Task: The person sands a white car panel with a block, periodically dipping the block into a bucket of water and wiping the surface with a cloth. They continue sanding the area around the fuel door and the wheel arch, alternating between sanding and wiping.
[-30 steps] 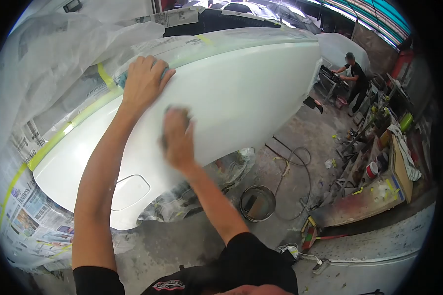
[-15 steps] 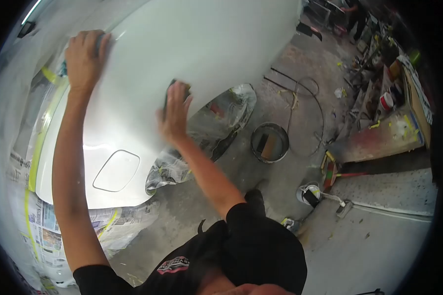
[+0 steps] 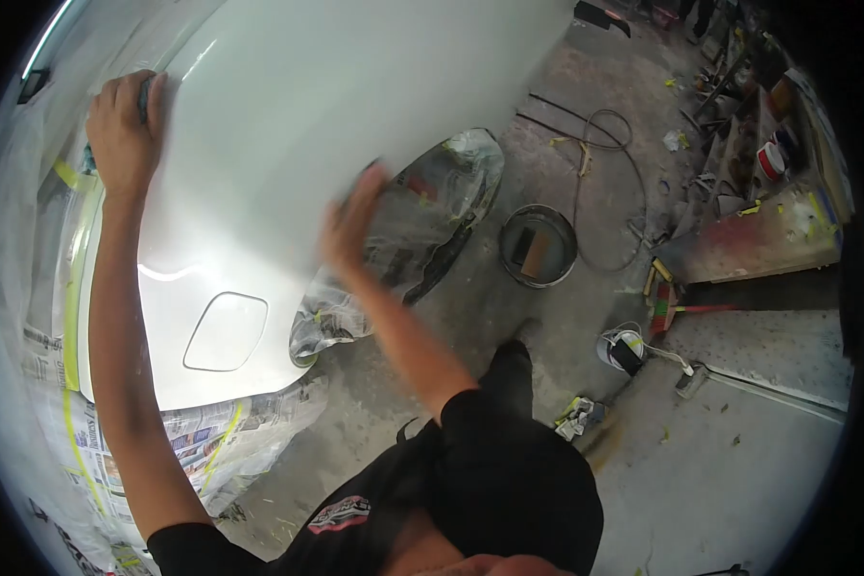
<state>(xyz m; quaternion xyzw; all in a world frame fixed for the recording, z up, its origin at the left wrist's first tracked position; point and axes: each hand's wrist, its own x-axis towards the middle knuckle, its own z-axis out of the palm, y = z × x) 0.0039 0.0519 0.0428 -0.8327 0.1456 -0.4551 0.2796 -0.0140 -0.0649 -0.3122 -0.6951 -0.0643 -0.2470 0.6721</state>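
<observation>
Honestly can't make out a single word here. Using the fuel flap on the white car panel as reference: the newspaper masking below it is full of print, way too small to read. Same with the newspaper right of it. Red-and-white chest logo on the black T-shirt, below right of the flap, is illegible too.

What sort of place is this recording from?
Likely a car body repair or paint shop: a white car body panel with a fuel filler flap, and newspaper masking and yellow tape around it.
</observation>
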